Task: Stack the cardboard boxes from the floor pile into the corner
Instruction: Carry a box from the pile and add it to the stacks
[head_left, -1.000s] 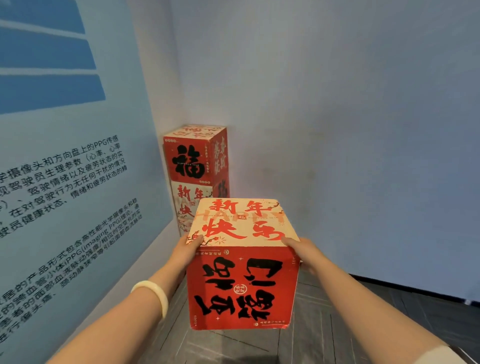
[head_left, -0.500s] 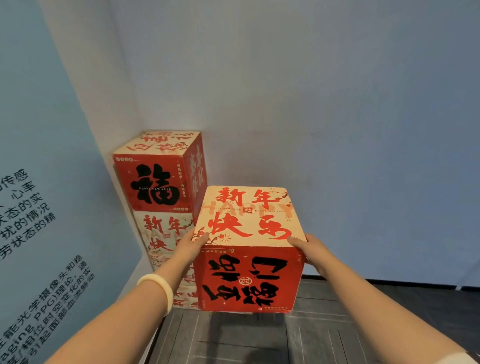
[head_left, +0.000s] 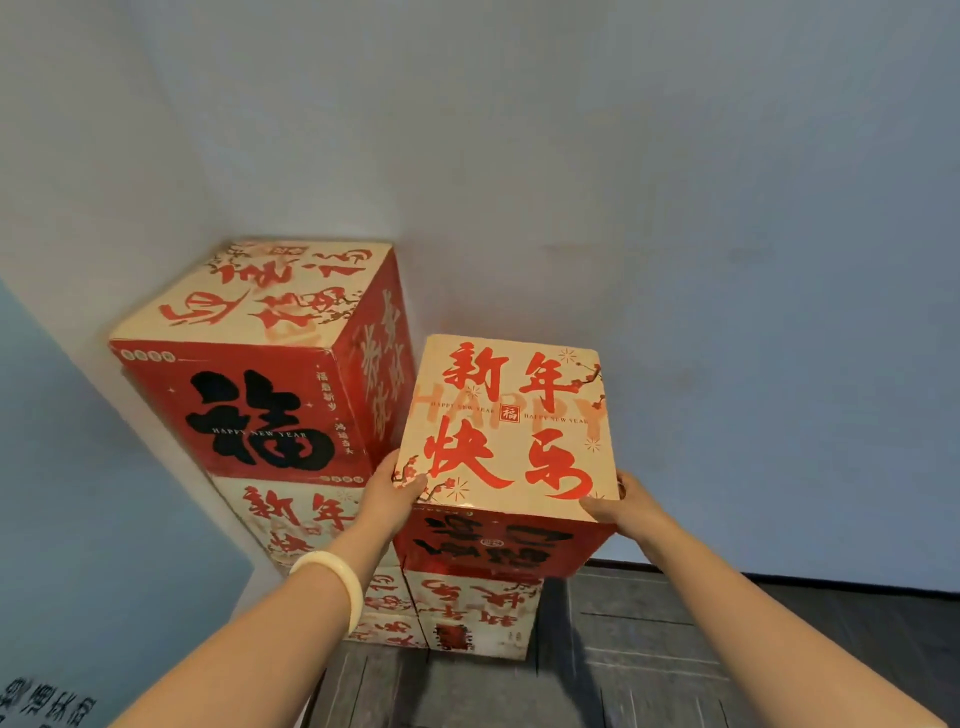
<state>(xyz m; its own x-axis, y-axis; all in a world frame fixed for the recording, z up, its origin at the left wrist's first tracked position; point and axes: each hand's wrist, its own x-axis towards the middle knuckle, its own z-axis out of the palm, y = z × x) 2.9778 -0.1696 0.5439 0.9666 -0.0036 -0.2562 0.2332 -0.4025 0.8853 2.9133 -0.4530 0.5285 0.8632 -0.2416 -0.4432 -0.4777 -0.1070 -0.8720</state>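
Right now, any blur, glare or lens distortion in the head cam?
Head view: wide-angle bend makes the corner stack lean; light soft, no hard glare, held box top slightly washed; faint shadow on the floor right of the boxes; wall text at bottom left smeared; box print readable.

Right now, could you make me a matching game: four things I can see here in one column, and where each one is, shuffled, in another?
Things:
1. held box
2. black-character box
3. bracelet
4. low box

Places:
A. on the arm behind the left hand
B. on the floor, under the held box
C. gripped between left hand and right hand
D. highest, tucked into the corner

Pairs: 1-C, 2-D, 3-A, 4-B
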